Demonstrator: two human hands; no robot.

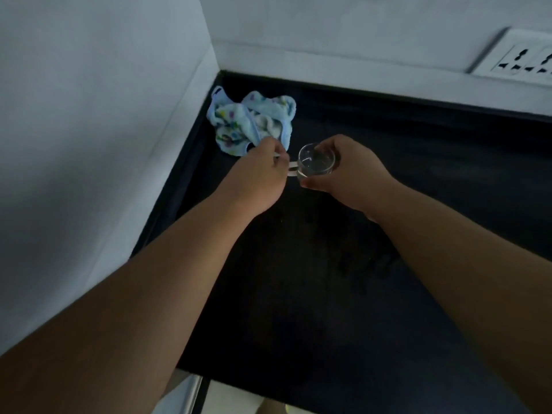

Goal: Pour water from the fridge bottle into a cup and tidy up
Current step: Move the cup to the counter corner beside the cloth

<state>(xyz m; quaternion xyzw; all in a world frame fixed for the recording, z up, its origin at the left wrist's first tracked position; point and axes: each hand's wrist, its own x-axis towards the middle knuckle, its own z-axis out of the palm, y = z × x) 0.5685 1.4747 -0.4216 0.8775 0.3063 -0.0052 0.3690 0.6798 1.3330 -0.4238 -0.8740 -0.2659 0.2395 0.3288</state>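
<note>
A clear glass cup (316, 160) with a handle on its left side stands on the black countertop (343, 264). My right hand (346, 171) is wrapped round the cup's body from the right. My left hand (263, 174) pinches the handle with curled fingers. Whether the cup holds water is hard to tell. No bottle is in view.
A crumpled light-blue patterned cloth (254, 121) lies in the counter's far-left corner, just behind my left hand. White walls bound the counter at left and back. A white socket plate (519, 58) sits on the back wall at the upper right.
</note>
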